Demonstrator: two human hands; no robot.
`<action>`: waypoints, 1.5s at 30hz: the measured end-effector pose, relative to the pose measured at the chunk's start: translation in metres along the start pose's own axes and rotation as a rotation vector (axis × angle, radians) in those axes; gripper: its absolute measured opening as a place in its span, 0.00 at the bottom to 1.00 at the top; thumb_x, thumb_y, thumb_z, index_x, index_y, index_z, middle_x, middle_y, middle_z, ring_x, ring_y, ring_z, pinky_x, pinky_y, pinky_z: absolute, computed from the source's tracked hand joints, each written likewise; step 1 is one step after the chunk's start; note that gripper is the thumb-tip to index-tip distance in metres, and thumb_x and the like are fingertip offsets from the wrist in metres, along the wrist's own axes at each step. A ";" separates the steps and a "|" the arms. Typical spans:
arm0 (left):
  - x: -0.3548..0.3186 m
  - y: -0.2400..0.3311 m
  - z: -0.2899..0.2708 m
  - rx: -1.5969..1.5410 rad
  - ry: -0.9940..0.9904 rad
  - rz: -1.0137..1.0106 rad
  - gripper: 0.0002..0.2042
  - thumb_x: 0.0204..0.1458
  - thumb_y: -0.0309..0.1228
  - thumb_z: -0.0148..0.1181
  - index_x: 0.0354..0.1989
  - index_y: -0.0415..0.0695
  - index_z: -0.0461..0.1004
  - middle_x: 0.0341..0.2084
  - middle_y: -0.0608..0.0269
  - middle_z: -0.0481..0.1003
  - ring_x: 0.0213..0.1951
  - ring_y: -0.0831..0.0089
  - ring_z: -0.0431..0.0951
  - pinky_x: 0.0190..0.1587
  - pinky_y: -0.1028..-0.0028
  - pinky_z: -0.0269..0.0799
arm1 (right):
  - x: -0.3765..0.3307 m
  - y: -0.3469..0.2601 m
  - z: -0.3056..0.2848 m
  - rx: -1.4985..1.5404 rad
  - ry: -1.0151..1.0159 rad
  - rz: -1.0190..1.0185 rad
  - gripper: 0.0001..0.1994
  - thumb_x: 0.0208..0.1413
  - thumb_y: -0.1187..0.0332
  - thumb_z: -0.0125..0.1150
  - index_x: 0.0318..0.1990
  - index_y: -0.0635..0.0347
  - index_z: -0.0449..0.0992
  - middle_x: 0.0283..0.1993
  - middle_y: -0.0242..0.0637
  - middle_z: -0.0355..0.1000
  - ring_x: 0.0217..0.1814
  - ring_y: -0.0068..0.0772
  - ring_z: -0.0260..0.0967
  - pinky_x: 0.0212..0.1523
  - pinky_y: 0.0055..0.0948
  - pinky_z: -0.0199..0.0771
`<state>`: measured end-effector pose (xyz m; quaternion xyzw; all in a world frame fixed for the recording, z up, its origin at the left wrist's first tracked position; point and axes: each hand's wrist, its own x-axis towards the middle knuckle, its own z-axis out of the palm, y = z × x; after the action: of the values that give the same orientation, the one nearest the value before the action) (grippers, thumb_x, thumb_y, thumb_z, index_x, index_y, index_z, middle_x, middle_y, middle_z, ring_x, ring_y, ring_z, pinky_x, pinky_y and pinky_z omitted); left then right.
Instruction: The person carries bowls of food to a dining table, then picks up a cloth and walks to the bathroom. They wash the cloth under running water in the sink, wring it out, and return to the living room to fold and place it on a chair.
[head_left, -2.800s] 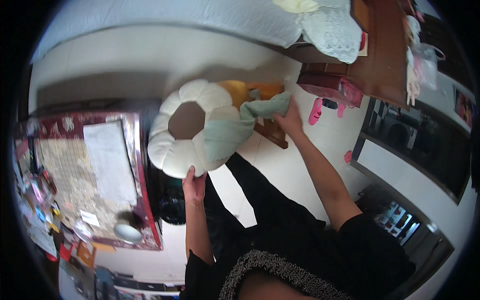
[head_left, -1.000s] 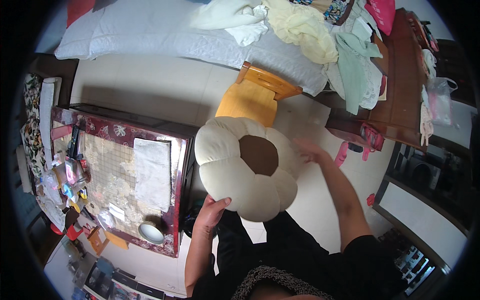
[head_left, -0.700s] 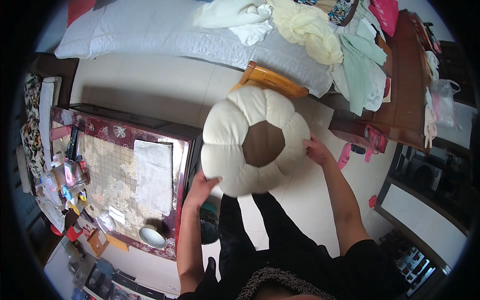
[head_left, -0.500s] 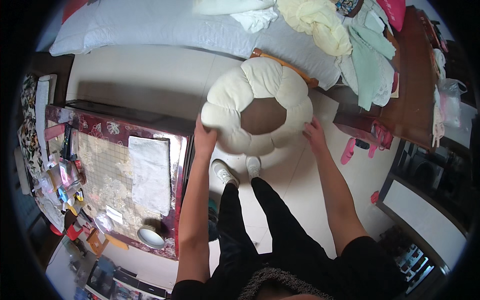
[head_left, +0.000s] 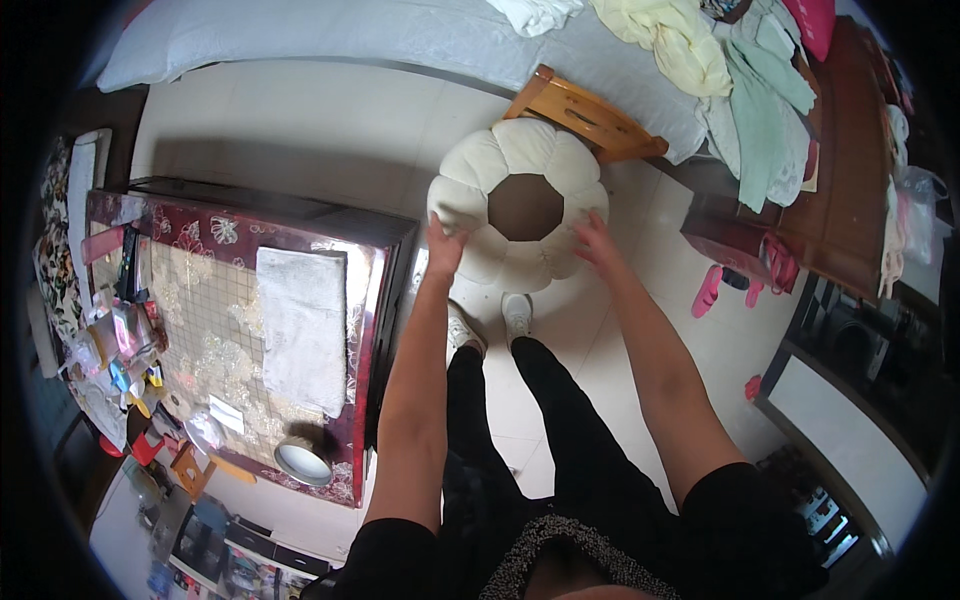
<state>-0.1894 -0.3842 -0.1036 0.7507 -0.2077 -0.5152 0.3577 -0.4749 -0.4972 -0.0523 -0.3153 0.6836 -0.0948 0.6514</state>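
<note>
A round, cream-coloured, flower-shaped cushion (head_left: 525, 150) with plump petals and a flat brown middle (head_left: 525, 208) is in front of my feet. My left hand (head_left: 445, 248) grips its near left edge, the cloth creased by the fingers. On the near right side, my right hand (head_left: 594, 240) has its fingers on a petal. The wooden chair back (head_left: 585, 112) rises just beyond the cushion's far edge. Whatever supports the cushion is hidden beneath it.
Left of me stands a low table (head_left: 215, 340) bearing a folded grey towel (head_left: 303, 330), a round tin (head_left: 302, 462) and clutter. A bed (head_left: 330, 35) lies ahead, clothes (head_left: 665, 50) heaped at its right. Pink slippers (head_left: 707, 290) sit on the tiled floor by a dark red box (head_left: 725, 245).
The cushion has gone lower and looks smaller, with both hands still at its sides. More of the chair back shows behind it. My view has shifted slightly.
</note>
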 end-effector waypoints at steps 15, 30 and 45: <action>-0.444 0.008 -0.122 0.690 -0.334 -0.367 0.19 0.46 0.41 0.53 0.47 0.52 0.71 0.46 0.57 0.73 0.51 0.56 0.71 0.51 0.40 0.58 | -0.211 0.053 -0.038 -1.326 -0.694 -0.229 0.26 0.42 0.57 0.65 0.51 0.57 0.73 0.38 0.46 0.75 0.40 0.44 0.73 0.43 0.37 0.71; -0.546 -0.021 -0.153 0.121 -0.101 -0.574 0.22 0.41 0.38 0.60 0.49 0.56 0.74 0.49 0.62 0.72 0.55 0.59 0.68 0.59 0.41 0.48 | -0.301 -0.081 0.119 -1.685 -1.032 -0.376 0.09 0.42 0.64 0.62 0.32 0.54 0.77 0.32 0.38 0.76 0.35 0.35 0.73 0.38 0.33 0.71; -0.583 -0.028 -0.181 -0.199 0.362 -0.426 0.06 0.39 0.35 0.59 0.28 0.54 0.77 0.26 0.65 0.77 0.34 0.65 0.77 0.35 0.64 0.69 | -0.314 -0.164 0.280 -2.323 -1.256 -0.562 0.09 0.48 0.62 0.56 0.32 0.56 0.77 0.31 0.42 0.74 0.36 0.43 0.71 0.40 0.37 0.68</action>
<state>-0.2472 0.0898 0.2780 0.8182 0.0734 -0.4543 0.3447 -0.1730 -0.3728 0.2593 -0.7977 -0.1307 0.5639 0.1688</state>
